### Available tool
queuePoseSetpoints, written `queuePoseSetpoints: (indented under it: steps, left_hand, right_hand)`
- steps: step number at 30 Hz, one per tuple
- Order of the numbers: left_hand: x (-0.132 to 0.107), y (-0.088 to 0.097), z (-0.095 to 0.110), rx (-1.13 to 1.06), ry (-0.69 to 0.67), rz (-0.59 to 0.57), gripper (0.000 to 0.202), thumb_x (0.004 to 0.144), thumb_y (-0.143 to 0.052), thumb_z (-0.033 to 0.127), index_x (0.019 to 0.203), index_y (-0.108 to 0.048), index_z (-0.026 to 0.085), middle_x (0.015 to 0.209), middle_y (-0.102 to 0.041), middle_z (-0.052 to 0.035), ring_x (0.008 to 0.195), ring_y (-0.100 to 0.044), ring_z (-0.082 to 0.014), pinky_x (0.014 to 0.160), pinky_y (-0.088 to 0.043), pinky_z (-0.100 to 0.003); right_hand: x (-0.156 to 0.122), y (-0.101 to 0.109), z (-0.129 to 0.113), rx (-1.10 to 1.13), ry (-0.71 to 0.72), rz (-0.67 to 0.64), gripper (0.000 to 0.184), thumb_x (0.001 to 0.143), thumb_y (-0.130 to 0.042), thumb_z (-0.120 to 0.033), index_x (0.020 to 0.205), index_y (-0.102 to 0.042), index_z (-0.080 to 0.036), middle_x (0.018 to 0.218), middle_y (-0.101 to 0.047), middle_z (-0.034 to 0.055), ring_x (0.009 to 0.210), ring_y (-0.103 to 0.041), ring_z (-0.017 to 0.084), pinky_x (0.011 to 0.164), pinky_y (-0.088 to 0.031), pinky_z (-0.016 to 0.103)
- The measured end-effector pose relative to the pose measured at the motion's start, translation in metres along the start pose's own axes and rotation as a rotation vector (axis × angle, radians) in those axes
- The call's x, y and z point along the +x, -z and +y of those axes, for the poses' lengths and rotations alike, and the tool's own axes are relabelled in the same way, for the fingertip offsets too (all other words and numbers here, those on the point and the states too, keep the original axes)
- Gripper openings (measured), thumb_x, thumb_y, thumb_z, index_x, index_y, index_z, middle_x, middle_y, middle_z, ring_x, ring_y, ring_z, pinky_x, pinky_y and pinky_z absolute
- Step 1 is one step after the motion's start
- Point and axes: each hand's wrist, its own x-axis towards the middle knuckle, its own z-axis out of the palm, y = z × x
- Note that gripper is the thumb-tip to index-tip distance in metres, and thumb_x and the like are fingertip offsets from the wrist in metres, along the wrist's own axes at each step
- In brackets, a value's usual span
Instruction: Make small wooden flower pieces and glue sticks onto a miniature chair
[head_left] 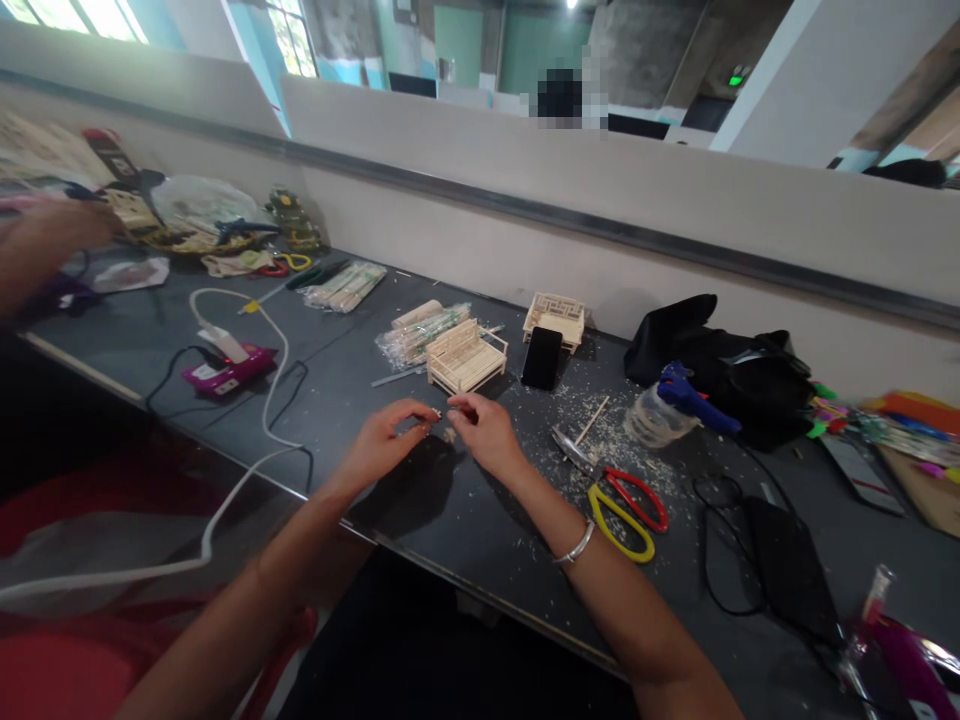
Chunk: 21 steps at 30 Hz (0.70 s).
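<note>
My left hand (388, 437) is over the desk with thumb and forefinger pinched on a tiny pale piece, too small to name. Close beside it, my right hand (486, 432) has its fingers curled together; what they hold, if anything, is hidden. Small pale bits show on the desk under the fingertips. Just beyond my hands stands a miniature bench of thin wooden sticks (469, 362). Behind it to the right is a second miniature wooden bench (555, 318), with a black phone (541, 358) leaning at its front. Red-and-yellow-handled scissors (619, 505) lie right of my right forearm.
Pale shavings surround a clear container (660, 420) with a blue glue gun (697, 400) across it. A black bag (727, 365) sits behind. Bagged sticks (424, 332) lie beyond the bench. At left are a purple power strip (229, 370), a white cable and another person's hand (64, 235).
</note>
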Motion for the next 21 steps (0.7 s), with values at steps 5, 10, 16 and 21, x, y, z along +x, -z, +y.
queuePoseSetpoints:
  steps: [5, 10, 16, 21]
  left_hand:
    - [0.001, 0.0, 0.005, -0.019, -0.07, -0.016, 0.021, 0.077, -0.054, 0.036, 0.08, -0.07, 0.023, 0.089, -0.075, -0.0045, 0.087, -0.068, -0.0218, 0.086, -0.054, -0.036]
    - [0.003, 0.003, 0.007, -0.005, -0.098, 0.02, 0.02, 0.078, -0.055, 0.033, 0.081, -0.071, 0.023, 0.092, -0.074, -0.0057, 0.089, -0.068, -0.0213, 0.085, -0.054, -0.035]
    - [0.0, 0.006, 0.011, 0.035, -0.09, 0.209, 0.02, 0.08, -0.055, 0.035, 0.083, -0.069, 0.021, 0.087, -0.072, -0.005, 0.084, -0.067, -0.0205, 0.083, -0.054, -0.035]
    - [-0.003, 0.005, 0.007, -0.081, 0.007, 0.222, 0.044, 0.076, -0.06, 0.037, 0.116, -0.06, 0.018, 0.101, -0.072, -0.0072, 0.096, -0.067, -0.0222, 0.091, -0.052, -0.04]
  right_hand:
    - [0.002, -0.005, -0.005, -0.019, 0.104, -0.077, 0.039, 0.075, -0.061, -0.008, 0.11, -0.07, -0.022, 0.095, -0.071, 0.0014, 0.081, -0.063, 0.015, 0.08, -0.049, 0.027]
    - [0.005, -0.009, -0.006, -0.022, 0.051, -0.105, 0.024, 0.077, -0.062, -0.009, 0.095, -0.074, -0.02, 0.089, -0.074, 0.0022, 0.079, -0.065, 0.016, 0.076, -0.049, 0.027]
    - [0.007, -0.009, -0.003, 0.006, -0.011, -0.06, 0.014, 0.079, -0.062, -0.013, 0.071, -0.071, -0.02, 0.072, -0.072, 0.0004, 0.073, -0.065, 0.016, 0.071, -0.046, 0.026]
    - [0.007, -0.01, 0.001, 0.094, -0.067, -0.039, 0.015, 0.081, -0.06, -0.019, 0.067, -0.066, -0.019, 0.063, -0.067, -0.002, 0.063, -0.061, 0.014, 0.063, -0.046, 0.023]
